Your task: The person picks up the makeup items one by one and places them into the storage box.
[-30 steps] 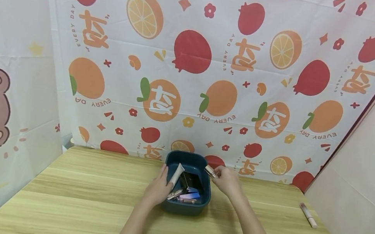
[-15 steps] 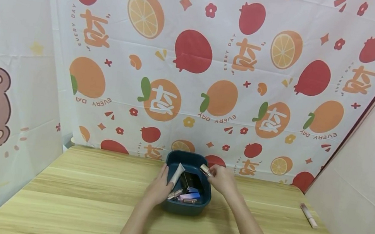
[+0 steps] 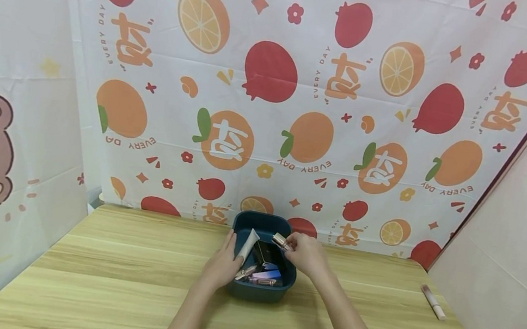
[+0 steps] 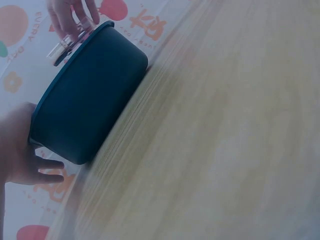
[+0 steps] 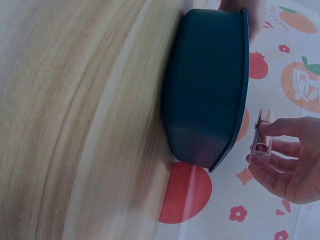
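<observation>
A dark blue plastic bin [image 3: 258, 294] stands on the table near the back wall. My left hand [image 3: 221, 265] holds its left wall, thumb over the rim and fingers outside; two fingers extend past the wall in the left wrist view. Above the bin's right side, my right hand [image 3: 308, 254] pinches a lipstick tube [image 5: 262, 137] with a shiny gold part and a clear end. Inside the bin lie a white squeeze tube [image 3: 248, 245], a black box [image 3: 268, 254], a purple-blue box [image 3: 266, 274] and several small cosmetics [image 3: 245, 273] that are hard to make out.
A slim pink tube [image 3: 433, 302] lies near the right edge of the wooden table [image 3: 131, 280]. Fruit-printed cloth [image 3: 267, 132] hangs close behind the bin. Pale cloths flank the table on the left and right.
My right hand has moved left with the lipstick tube, from beside the bin's right rim to over its inside. My left hand and the bin have stayed in place.
</observation>
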Available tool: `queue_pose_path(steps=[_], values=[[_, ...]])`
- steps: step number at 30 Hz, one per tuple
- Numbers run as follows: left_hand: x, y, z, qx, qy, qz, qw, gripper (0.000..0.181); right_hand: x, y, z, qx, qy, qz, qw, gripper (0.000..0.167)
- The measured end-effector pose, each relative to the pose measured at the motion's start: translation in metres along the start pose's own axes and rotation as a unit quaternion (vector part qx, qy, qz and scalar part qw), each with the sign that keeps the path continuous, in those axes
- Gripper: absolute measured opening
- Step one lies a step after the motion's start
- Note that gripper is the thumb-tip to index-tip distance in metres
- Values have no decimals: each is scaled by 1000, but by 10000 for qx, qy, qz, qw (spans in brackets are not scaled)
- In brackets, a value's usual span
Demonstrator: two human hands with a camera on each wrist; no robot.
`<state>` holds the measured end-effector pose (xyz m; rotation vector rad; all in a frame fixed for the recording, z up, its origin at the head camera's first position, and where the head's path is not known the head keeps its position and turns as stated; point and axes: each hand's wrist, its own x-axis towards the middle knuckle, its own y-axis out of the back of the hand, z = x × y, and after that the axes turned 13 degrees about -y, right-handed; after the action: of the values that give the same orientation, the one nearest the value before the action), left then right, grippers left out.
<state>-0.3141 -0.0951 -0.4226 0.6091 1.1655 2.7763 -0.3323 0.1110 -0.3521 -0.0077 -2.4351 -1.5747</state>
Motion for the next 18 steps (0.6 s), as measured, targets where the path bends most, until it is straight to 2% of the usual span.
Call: queue_pose_path(steps=[8, 18], values=[[-1, 2, 2, 59, 49, 4, 10000, 59, -2, -5, -5, -40, 159, -213, 9996, 15], [-1, 2, 2, 43, 46, 9, 10000, 58, -6, -12, -6, -184, 393, -284, 9987, 14]])
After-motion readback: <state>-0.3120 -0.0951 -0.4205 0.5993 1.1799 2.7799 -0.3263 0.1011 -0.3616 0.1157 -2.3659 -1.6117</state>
